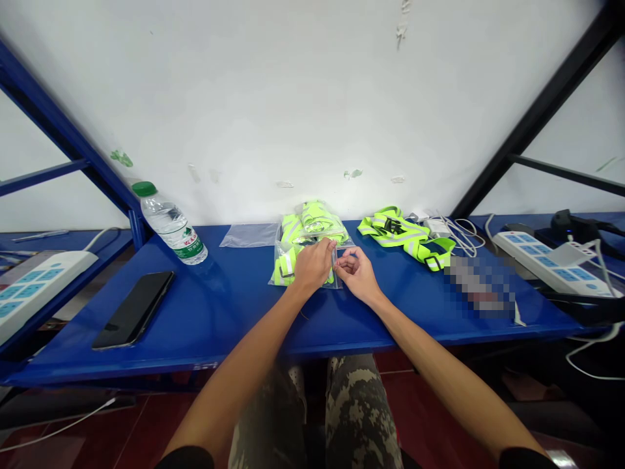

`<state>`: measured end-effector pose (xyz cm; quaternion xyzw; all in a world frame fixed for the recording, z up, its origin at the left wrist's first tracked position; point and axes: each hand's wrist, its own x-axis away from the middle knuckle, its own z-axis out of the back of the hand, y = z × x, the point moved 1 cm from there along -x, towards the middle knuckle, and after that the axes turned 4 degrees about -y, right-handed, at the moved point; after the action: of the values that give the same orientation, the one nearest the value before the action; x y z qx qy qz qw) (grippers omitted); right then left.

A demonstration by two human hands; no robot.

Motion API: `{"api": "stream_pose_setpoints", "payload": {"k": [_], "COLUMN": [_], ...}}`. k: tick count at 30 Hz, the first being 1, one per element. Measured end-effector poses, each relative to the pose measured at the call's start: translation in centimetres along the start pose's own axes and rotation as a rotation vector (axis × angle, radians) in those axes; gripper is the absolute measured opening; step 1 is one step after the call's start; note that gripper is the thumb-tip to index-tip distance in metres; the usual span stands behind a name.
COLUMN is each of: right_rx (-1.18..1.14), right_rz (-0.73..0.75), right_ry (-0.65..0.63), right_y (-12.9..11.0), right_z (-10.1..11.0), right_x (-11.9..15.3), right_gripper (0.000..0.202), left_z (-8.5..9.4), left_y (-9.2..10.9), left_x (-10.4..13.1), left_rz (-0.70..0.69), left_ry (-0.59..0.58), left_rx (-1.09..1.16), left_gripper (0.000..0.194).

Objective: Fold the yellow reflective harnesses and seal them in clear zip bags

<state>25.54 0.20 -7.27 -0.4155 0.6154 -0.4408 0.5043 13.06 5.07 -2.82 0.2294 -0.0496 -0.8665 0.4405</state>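
A clear plastic zip bag (336,281) lies on the blue table with a folded neon-yellow reflective strap (287,264) inside. My left hand (313,266) rests over the bag, its thumb and fingers pinched at the bag's right edge. Right beside it, my right hand (358,273) pinches the same edge with curled fingers. Behind my hands, another bagged neon-yellow bundle (316,215) sits against the first. Off to the right, a loose neon-yellow reflective harness (398,231) with black buckles is spread out. The left hand covers part of the bag.
An empty-looking flat plastic bag (248,235) lies left of the bundles. Further left stand a tilted water bottle (176,228) and a black phone (134,309). White cables (463,238), a blurred patch (481,286) and a power strip (549,264) are at right. Table (219,332) backs onto a wall.
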Motion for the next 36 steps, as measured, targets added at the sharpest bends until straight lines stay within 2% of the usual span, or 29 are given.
{"api": "stream_pose_setpoints", "payload": {"k": [36], "right_rx": [-0.032], "right_rz": [0.069], "right_ry": [0.018], "right_y": [-0.18], "right_z": [0.16], "right_x": [-0.15], "right_gripper": [0.051], "left_z": [-0.08], "left_y": [0.66], "left_x": [0.16], "left_rz": [-0.037], "left_ry": [-0.027], "left_rx": [0.004], "left_gripper": [0.04]}}
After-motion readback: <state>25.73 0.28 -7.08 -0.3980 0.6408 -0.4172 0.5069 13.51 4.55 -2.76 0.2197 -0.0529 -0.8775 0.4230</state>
